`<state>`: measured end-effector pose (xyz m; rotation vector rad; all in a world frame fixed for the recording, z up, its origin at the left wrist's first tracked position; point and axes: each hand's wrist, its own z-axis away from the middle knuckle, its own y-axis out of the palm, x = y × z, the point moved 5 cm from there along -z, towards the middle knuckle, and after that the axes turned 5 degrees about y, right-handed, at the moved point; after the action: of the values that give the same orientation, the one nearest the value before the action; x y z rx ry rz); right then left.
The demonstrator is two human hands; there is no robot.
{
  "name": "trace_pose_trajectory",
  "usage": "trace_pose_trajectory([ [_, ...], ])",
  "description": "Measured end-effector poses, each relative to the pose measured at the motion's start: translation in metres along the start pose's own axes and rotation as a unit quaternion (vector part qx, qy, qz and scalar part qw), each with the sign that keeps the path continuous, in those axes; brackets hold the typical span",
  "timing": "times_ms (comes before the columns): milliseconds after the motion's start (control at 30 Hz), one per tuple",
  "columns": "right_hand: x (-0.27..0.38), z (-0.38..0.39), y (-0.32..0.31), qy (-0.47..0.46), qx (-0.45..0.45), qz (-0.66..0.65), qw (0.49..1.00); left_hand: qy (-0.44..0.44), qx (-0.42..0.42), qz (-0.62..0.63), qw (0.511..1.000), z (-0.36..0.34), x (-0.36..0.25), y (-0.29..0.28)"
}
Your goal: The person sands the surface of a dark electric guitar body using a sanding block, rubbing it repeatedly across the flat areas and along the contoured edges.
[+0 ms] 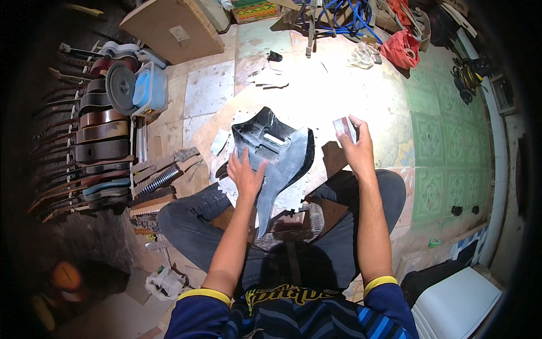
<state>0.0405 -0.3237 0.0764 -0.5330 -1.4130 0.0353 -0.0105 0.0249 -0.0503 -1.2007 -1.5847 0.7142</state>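
An electric guitar body [291, 155], black with a wide dull-grey area, lies in front of my crossed legs. Its pointed grey end comes toward me, and pockets are cut into its face. My left hand [247, 176] touches its left side with the fingers spread. Off to the right of the body, my right hand [360, 148] pinches a small flat block [343, 125], pale with a brownish strip, between thumb and fingers. The block is apart from the guitar body. Beneath the body is a white foam mat [296, 199] with a jagged edge.
Several guitars [104, 133] stand in a row at the left, beside a clear tub [161, 93]. Saws and hand tools [164, 181] lie near my left knee. Paper scraps [270, 78], a red bag [401, 50] and a blue hose [355, 20] lie farther off. A white container [457, 305] stands lower right.
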Motion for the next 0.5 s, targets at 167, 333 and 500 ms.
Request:
trace_pose_trajectory([
  [167,-0.008,-0.001,-0.002,0.007,0.006,-0.001,1.000,-0.043,0.172,0.331,0.927,-0.016,-0.003,-0.056],
  [333,-0.006,0.001,0.006,-0.010,0.014,0.040,0.999,-0.065,0.125,0.351,0.926,-0.014,0.016,-0.025],
  [500,-0.003,0.047,0.052,-0.112,0.047,0.189,0.974,-0.096,0.182,0.353,0.913,-0.038,0.037,-0.039],
])
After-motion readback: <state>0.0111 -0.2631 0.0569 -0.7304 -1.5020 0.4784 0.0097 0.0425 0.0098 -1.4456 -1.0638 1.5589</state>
